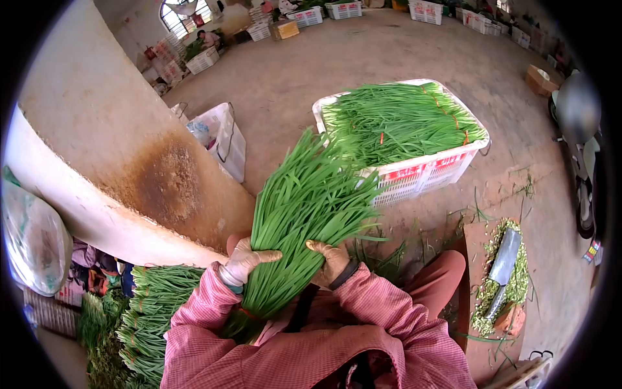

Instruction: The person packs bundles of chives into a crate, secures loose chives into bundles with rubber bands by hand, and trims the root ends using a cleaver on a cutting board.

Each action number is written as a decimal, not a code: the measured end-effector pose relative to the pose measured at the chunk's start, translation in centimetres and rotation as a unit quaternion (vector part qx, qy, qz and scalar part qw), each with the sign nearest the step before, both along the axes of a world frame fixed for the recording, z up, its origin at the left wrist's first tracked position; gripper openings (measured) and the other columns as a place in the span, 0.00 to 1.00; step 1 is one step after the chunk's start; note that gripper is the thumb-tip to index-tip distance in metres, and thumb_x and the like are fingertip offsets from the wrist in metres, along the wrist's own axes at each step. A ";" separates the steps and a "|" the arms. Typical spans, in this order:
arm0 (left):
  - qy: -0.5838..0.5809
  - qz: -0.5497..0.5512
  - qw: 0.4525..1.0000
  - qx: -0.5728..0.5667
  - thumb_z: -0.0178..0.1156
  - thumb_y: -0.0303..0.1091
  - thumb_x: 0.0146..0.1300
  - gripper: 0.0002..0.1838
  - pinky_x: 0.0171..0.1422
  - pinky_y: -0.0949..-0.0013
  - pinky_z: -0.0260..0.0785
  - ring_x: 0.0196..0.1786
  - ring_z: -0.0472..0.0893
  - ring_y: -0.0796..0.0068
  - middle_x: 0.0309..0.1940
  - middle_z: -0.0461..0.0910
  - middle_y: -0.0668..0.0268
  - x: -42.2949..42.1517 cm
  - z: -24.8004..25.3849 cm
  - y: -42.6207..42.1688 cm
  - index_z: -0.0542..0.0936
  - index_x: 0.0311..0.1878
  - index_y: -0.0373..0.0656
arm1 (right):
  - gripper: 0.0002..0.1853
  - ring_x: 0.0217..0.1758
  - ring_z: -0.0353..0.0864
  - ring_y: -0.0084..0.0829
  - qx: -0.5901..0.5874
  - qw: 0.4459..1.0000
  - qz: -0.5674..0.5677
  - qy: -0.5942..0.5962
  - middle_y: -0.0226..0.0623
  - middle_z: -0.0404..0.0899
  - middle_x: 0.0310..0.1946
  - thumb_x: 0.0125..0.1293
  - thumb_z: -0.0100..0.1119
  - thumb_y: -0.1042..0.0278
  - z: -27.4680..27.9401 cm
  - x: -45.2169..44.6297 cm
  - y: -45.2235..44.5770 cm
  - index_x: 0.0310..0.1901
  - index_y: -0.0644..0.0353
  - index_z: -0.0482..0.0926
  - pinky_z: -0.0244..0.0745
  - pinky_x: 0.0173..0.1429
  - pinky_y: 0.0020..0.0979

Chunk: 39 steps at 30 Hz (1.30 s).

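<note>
A large bundle of green garlic chives (301, 201) rests over my lap, its leaf tips fanned out away from me. My left hand (249, 260), in a thin pale glove, is closed around the left side of the bundle with the thumb across the leaves. On the opposite side my right hand (330, 260), also gloved, grips it with the thumb on top. A red-orange band (247, 314) circles the chives near the lower end. Beyond the leaf tips stands a white plastic crate (424, 176) filled with tied chives (402, 120).
At right, a cleaver (505, 256) lies on a board (475, 243) among chopped trimmings (518, 279), beside a brick piece (512, 319). More chive bundles (155, 311) lie at lower left. A pillar (110, 110), a white bin (230, 139) and a parked scooter (580, 155) stand around.
</note>
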State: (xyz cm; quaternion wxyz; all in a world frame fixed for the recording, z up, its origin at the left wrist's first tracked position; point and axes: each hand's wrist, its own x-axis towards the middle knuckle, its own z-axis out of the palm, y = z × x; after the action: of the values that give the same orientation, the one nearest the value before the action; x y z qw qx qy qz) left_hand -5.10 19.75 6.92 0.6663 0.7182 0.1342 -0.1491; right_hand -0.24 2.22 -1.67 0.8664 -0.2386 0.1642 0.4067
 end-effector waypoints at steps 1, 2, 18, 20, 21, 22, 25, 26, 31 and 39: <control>0.002 0.031 0.998 -0.062 0.65 0.24 0.50 0.20 0.47 0.71 0.71 0.40 0.79 0.72 0.39 0.80 0.62 -0.7 -1.2 0.6 0.75 0.48 0.36 | 0.14 0.40 0.78 0.36 -0.001 1.000 0.002 0.006 0.38 0.78 0.41 0.55 0.60 0.76 -0.7 -0.6 -0.5 0.45 0.63 0.75 0.75 0.47 0.42; 0.004 0.062 0.990 -0.123 0.64 0.24 0.51 0.19 0.48 0.71 0.71 0.40 0.79 0.71 0.40 0.80 0.61 -1.3 -2.4 1.1 0.75 0.48 0.35 | 0.13 0.40 0.78 0.35 -0.038 0.999 -0.007 -0.028 0.36 0.77 0.40 0.57 0.59 0.75 -1.7 -1.2 -1.0 0.44 0.64 0.74 0.76 0.45 0.40; 0.016 0.100 0.962 -0.254 0.68 0.20 0.40 0.36 0.55 0.72 0.69 0.50 0.76 0.70 0.52 0.73 0.60 -2.2 -7.5 1.0 0.68 0.58 0.36 | 0.22 0.61 0.60 0.39 -0.513 0.543 -0.336 -0.574 0.40 0.65 0.56 0.52 0.62 0.75 2.6 4.1 -13.7 0.51 0.59 0.74 0.57 0.63 0.36; 0.018 0.078 0.968 -0.237 0.68 0.20 0.41 0.36 0.54 0.72 0.69 0.50 0.76 0.70 0.52 0.73 0.60 -2.1 -8.6 1.8 0.68 0.58 0.35 | 0.15 0.67 0.50 0.46 -0.573 0.459 -0.248 -0.632 0.42 0.62 0.61 0.47 0.67 0.66 3.9 5.0 -11.5 0.39 0.57 0.81 0.51 0.67 0.40; 0.017 0.059 0.974 -0.219 0.68 0.20 0.41 0.36 0.54 0.72 0.70 0.49 0.76 0.71 0.52 0.73 0.60 -2.1 -9.1 2.2 0.68 0.58 0.35 | 0.14 0.68 0.48 0.46 -0.596 0.433 -0.187 -0.650 0.43 0.59 0.63 0.45 0.69 0.64 4.3 5.5 -10.5 0.37 0.56 0.82 0.51 0.67 0.42; 0.018 0.060 0.974 -0.218 0.68 0.20 0.41 0.36 0.54 0.72 0.70 0.49 0.76 0.71 0.52 0.73 0.60 -2.0 -9.2 2.1 0.68 0.58 0.35 | 0.13 0.66 0.52 0.47 -0.604 0.433 -0.150 -0.652 0.44 0.62 0.61 0.45 0.69 0.66 4.0 5.8 -9.3 0.35 0.55 0.82 0.53 0.66 0.41; -0.056 0.054 0.976 -0.202 0.67 0.21 0.43 0.33 0.46 0.78 0.73 0.43 0.79 0.77 0.49 0.76 0.60 -2.0 -9.4 1.6 0.68 0.56 0.33 | 0.11 0.61 0.61 0.46 -0.554 0.483 -0.162 -0.659 0.43 0.69 0.56 0.45 0.68 0.71 -0.7 7.8 -8.1 0.33 0.55 0.82 0.57 0.65 0.40; -0.080 0.054 0.976 -0.196 0.67 0.21 0.44 0.32 0.44 0.79 0.74 0.41 0.79 0.78 0.47 0.76 0.60 -2.1 -9.5 1.6 0.69 0.56 0.32 | 0.10 0.57 0.67 0.44 -0.497 0.526 -0.210 -0.657 0.42 0.73 0.52 0.45 0.67 0.74 -1.6 8.1 -7.9 0.32 0.55 0.81 0.59 0.64 0.40; -0.078 0.071 0.964 -0.244 0.68 0.24 0.44 0.34 0.52 0.72 0.70 0.47 0.76 0.74 0.50 0.74 0.62 -2.2 -9.3 1.7 0.67 0.58 0.35 | 0.17 0.47 0.73 0.30 -0.376 0.746 -0.417 -0.359 0.40 0.75 0.47 0.51 0.62 0.80 -5.2 9.7 -14.3 0.45 0.60 0.77 0.72 0.49 0.27; -0.047 0.012 0.957 -0.286 0.67 0.24 0.42 0.36 0.58 0.67 0.68 0.50 0.75 0.68 0.52 0.73 0.62 -1.2 -14.4 5.7 0.65 0.59 0.36 | 0.25 0.42 0.74 0.31 -0.555 0.508 -0.278 -0.597 0.38 0.76 0.38 0.52 0.65 0.71 -0.6 0.6 -11.7 0.53 0.60 0.71 0.68 0.49 0.28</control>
State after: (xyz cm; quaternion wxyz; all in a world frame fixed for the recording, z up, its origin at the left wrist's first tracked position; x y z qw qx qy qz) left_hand -6.27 25.41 -7.44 0.8511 0.5021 0.0629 -0.1395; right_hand 0.33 -9.51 -2.27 0.5188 -0.7994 -0.1412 -0.2679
